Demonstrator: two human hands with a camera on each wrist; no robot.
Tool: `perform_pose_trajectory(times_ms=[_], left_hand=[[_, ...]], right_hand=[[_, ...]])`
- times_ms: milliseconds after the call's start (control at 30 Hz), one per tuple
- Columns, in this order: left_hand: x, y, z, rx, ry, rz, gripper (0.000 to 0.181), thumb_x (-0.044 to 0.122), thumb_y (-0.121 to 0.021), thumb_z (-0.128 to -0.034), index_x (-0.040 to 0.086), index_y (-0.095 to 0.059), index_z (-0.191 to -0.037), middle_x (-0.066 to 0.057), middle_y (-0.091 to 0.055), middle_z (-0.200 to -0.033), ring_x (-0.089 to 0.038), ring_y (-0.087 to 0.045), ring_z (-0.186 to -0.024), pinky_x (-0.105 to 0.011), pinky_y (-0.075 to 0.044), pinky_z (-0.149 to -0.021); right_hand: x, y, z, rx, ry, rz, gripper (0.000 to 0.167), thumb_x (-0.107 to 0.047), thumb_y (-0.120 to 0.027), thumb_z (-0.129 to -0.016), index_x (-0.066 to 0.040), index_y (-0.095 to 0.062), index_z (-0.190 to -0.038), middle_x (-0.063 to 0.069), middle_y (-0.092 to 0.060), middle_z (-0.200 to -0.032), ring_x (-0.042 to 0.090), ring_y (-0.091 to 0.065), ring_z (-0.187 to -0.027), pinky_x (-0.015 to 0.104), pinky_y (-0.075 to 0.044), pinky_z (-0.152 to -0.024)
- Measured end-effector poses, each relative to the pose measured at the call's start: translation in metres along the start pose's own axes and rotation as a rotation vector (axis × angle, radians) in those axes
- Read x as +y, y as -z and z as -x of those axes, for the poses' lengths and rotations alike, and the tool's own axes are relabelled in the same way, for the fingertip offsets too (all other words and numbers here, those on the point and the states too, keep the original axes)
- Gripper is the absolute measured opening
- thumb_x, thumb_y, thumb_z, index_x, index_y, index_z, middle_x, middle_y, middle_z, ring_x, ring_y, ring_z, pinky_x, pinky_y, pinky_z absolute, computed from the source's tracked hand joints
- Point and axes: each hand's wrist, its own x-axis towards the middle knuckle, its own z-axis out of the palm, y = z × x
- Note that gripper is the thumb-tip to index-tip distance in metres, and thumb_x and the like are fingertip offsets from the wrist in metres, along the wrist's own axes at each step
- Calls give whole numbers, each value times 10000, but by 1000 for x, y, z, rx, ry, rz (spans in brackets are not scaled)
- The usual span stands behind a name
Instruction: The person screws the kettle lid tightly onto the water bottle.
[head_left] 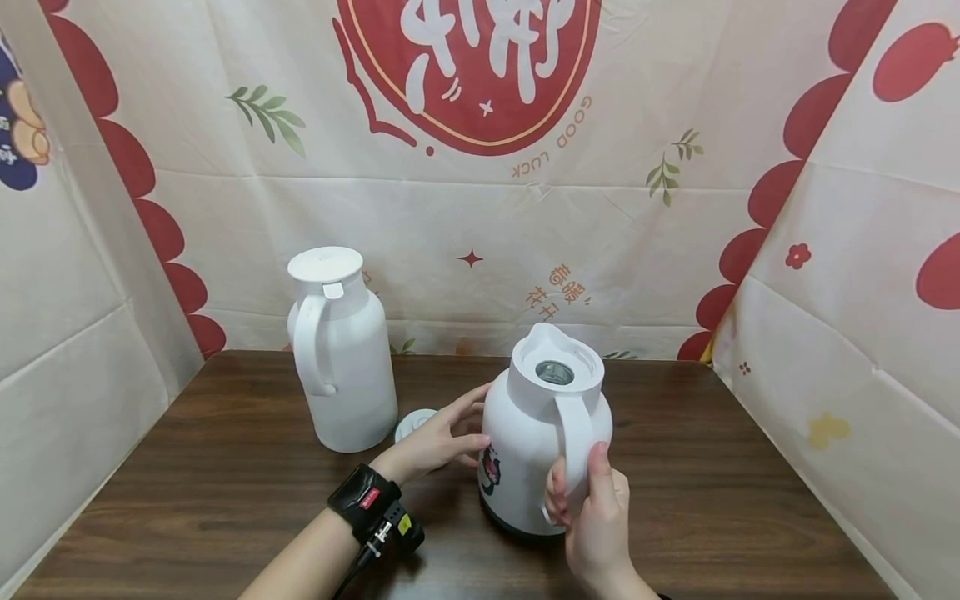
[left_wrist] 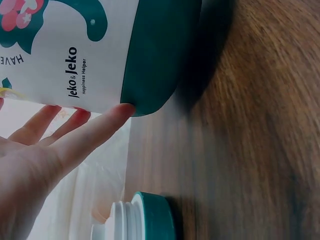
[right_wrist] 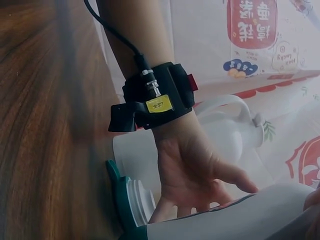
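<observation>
A white vacuum jug [head_left: 517, 450] with a spout and a dark green base has its round mouth uncovered. Its handle [head_left: 576, 442] is gripped by my right hand [head_left: 600, 525], fingers curled round it and thumb on top. Extended fingers of my left hand [head_left: 442, 437] touch the jug's left side; in the left wrist view, a fingertip reaches the edge of the green base [left_wrist: 150, 65]. Whether that base rests fully on the table is unclear. A green and white threaded lid [right_wrist: 135, 200] lies on the table just behind my left hand.
Left of the lid stands a taller white jug [head_left: 352, 375], upright with its lid on and handle toward me. Everything is on a dark wooden table [head_left: 720, 492]. A printed cloth [head_left: 450, 225] hangs behind the table and along both sides.
</observation>
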Motion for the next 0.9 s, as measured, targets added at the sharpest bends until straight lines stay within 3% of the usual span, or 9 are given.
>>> perform_pose_trajectory(times_ms=[900], left_hand=[[-8, 6, 0, -23, -5, 29, 706, 153, -639, -931, 300, -268, -1513, -172, -312, -1486, -339, -461, -1239, -467, -515, -814]], right_hand=[[12, -6, 8, 44, -1, 47, 612, -309, -120, -1065, 23, -389, -626, 97, -330, -534, 271, -183, -412, 409, -150, -378]])
